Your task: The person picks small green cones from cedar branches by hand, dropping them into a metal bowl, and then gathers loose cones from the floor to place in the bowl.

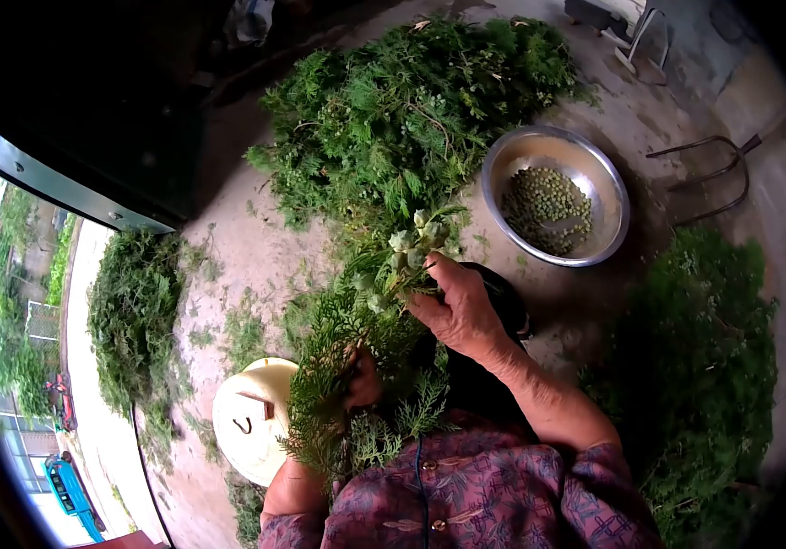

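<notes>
Seeds [548, 206] lie in a metal bowl [548, 151]; just beside it, the left hand [361, 380] clenches a leafy branch [338, 320] while the right hand [461, 311] pinches pale cones [411, 240] at its tip.

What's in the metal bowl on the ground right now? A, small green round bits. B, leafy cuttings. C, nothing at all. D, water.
A: the metal bowl holds a loose heap of small green round bits, while the leafy branch is gripped by the left hand and right hand beside the bowl, not in it.
</notes>
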The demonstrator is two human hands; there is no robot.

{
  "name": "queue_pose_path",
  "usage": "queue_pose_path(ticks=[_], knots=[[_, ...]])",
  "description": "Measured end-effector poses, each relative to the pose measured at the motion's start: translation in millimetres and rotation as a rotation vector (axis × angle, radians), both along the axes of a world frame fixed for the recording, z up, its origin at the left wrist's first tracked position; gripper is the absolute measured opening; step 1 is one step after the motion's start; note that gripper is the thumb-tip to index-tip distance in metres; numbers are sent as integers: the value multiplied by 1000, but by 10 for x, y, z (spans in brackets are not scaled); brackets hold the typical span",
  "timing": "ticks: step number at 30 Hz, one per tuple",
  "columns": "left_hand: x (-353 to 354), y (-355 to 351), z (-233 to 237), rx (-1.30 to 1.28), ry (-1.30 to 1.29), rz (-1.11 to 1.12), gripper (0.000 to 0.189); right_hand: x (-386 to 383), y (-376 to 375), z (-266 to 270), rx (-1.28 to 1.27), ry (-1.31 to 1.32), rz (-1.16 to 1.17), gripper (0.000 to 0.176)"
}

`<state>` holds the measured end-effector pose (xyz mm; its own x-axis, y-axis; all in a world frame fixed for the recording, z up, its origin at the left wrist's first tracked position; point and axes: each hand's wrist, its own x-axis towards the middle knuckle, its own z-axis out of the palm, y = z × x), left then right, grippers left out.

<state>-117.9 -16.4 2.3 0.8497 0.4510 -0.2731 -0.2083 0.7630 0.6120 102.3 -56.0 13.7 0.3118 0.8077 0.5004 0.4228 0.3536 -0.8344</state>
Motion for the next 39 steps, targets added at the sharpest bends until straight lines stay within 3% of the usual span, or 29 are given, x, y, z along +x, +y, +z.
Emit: queue_pose_path(ticks=[3, 5, 7, 10, 13, 14, 16, 17, 19, 20, 24, 26, 27, 29, 31, 35, 37, 39], knots=[[-126, -5, -80, -109, 17, 98, 24, 55, -31, -48, -17, -207, -74, 28], [-190, 129, -142, -263, -175, 185, 24, 136, -63, -69, -140, -200, -160, 24], [-48, 99, 110, -79, -249, 26, 21, 366, -91, -249, -195, -280, -284, 22], [-130, 122, 116, 21, 0, 151, 22, 581, -199, -254, 13, -295, -265, 24], [20, 98, 212, 52, 99, 263, 23, 631, -347, -194, -399, 773, 16, 26], [113, 58, 271, 31, 139, 303, 24, 616, -370, -212, -321, 938, 42, 29], [297, 36, 294, 70, 195, 413, 26, 568, -420, -204, -317, 951, 34, 28], [343, -6, 250, 193, 392, 521, 24, 531, -438, -193, -314, 960, 33, 27], [564, -39, 526, 488, 596, 198, 28, 466, -483, -154, -340, 815, -67, 26], [525, 35, 364, 912, 773, 66, 30, 435, -508, -100, -336, 693, -157, 26], [733, -195, 289, 1634, 802, -117, 33, 453, -608, -19, -161, 225, -357, 27], [772, -333, 135, 1852, 751, -249, 33, 459, -648, 147, -103, -45, -362, 28], [799, -388, 116, 1946, 683, -277, 35, 444, -640, 185, -88, -47, -314, 28], [811, -478, 252, 2107, 797, -495, 41, 388, -623, 163, -99, 2, -301, 29], [809, -488, 412, 2218, 850, -390, 38, 362, -607, 131, -101, -85, -286, 28], [850, -282, 473, 2019, 624, 157, 33, 242, -573, 96, -86, -124, -195, 32], [901, -244, 567, 1401, 688, 168, 31, 168, -551, 111, -72, -161, -137, 36], [931, -166, 475, 1489, 627, 238, 27, 106, -547, 122, -112, -184, -86, 42]])
